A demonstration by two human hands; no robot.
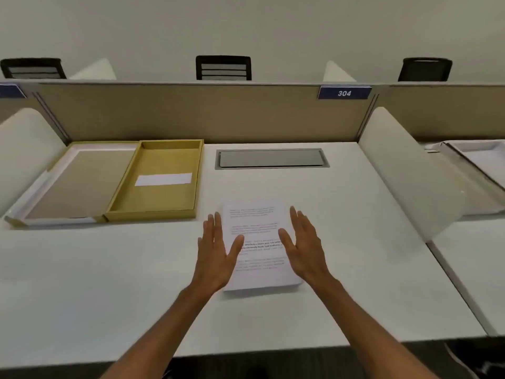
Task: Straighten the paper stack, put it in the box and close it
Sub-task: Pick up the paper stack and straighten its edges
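A stack of printed white paper (pixel 259 236) lies flat on the white desk (pixel 109 283), slightly skewed. My left hand (pixel 217 250) is open over the stack's left edge, fingers together, thumb spread over the sheet. My right hand (pixel 304 246) is open over its right edge, palm turned inward. Neither hand holds anything. To the left stands a mustard-yellow box (pixel 191 176), open, with a white slip (pixel 164 179) on its floor. Its hinged lid (pixel 79 181) lies flat open further left, showing a tan inside and white rim.
A grey cable hatch (pixel 272 158) is set in the desk behind the paper. A tan partition (pixel 191 113) with a "304" sign (pixel 344 93) closes the back. White side dividers (pixel 404 170) flank the desk. Black chairs show beyond.
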